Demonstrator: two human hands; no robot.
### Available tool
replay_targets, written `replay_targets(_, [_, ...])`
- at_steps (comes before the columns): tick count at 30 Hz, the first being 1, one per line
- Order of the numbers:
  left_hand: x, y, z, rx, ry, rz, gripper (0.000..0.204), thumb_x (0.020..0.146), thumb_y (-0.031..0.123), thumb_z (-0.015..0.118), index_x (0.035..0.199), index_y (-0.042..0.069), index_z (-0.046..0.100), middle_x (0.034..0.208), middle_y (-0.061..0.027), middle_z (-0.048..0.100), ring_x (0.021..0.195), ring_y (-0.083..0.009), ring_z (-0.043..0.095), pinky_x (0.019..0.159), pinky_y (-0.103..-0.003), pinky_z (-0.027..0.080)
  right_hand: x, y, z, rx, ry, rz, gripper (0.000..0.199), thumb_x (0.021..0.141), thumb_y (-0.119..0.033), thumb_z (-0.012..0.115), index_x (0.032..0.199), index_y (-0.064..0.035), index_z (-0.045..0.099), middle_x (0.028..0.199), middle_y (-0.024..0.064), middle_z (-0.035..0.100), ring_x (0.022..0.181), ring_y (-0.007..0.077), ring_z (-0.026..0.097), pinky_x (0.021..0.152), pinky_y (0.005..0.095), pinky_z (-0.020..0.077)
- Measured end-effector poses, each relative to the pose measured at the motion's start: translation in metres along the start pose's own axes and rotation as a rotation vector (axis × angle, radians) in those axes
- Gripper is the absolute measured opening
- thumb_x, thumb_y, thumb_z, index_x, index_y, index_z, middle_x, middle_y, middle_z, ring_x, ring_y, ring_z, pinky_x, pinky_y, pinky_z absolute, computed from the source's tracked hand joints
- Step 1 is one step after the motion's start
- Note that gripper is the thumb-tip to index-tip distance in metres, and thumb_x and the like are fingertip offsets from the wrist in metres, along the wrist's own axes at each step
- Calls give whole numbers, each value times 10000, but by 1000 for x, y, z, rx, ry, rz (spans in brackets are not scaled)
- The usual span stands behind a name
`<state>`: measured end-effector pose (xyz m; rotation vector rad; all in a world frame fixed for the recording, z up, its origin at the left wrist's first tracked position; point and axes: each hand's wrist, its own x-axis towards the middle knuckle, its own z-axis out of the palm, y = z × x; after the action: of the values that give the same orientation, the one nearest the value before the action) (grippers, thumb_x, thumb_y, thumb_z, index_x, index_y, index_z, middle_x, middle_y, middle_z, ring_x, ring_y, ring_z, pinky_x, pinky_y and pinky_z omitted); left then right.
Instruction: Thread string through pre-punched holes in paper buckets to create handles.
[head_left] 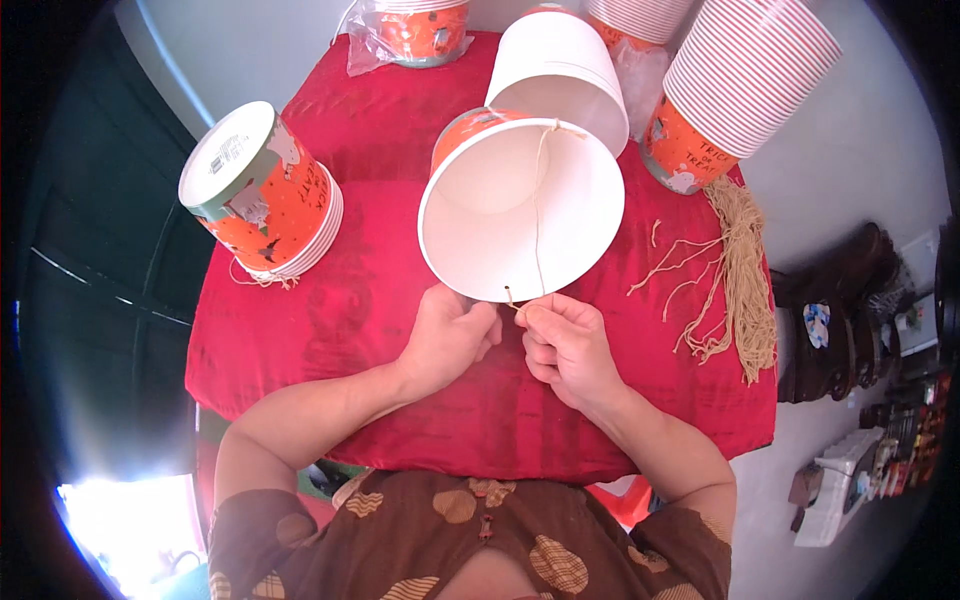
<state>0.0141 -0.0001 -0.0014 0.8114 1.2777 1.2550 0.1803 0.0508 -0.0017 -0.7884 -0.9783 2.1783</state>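
Observation:
A white-lined paper bucket (470, 240) with an orange printed outside lies tilted, its mouth facing me. A thin tan string (540, 220) crosses that mouth from the far rim to a small hole at the near rim. My right hand (568, 345) pinches the string just outside this hole, thumb against forefinger. Close beside it, my left hand (445, 340) has its fingers curled under the near rim. What the left fingers grip, if anything, is hidden. Behind the bucket lies a second white paper bucket (560, 60), touching it.
A red cloth covers the table (330, 330). On the left stands an upside-down stack of orange buckets (265, 205) with string at its rim. At the right are a tall bucket stack (740, 90) and a bundle of tan strings (740, 290). Plastic-wrapped buckets (420, 35) stand at the back.

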Motion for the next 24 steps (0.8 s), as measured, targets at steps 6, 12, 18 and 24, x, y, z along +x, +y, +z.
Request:
replay_targets(6, [-3, 7, 2, 24, -26, -33, 151, 930, 70, 517, 1021, -40, 567, 668, -81, 599, 472, -117, 520, 414, -253, 401, -1, -14, 4, -147, 114, 24, 236, 988, -213, 563, 880, -5, 588, 546, -30, 419, 398, 62, 371, 333, 232, 308])
replay_targets(12, [-1, 3, 0, 65, -58, -18, 193, 942, 112, 546, 1056, -44, 562, 680, -79, 597, 471, -123, 534, 377, -261, 391, 3, -16, -1, -262, 189, -51, 296, 1009, -267, 532, 870, -9, 572, 528, 14, 463, 382, 123, 448, 320, 267, 366])
replay_targets(18, [-3, 6, 1, 116, 15, 35, 176, 835, -51, 446, 958, -28, 570, 709, -93, 620, 439, -125, 524, 336, -237, 377, 7, -17, -5, -386, 269, -128, 282, 1000, -243, 540, 818, -28, 557, 520, 27, 505, 382, 114, 470, 326, 257, 361])
replay_targets(24, [12, 11, -20, 58, 247, 199, 253, 801, -93, 405, 994, 5, 536, 711, -65, 559, 499, -141, 509, 424, -291, 408, 9, -18, -9, -533, 323, -231, 274, 975, -184, 569, 740, -44, 560, 492, 2, 479, 365, 85, 437, 330, 242, 312])
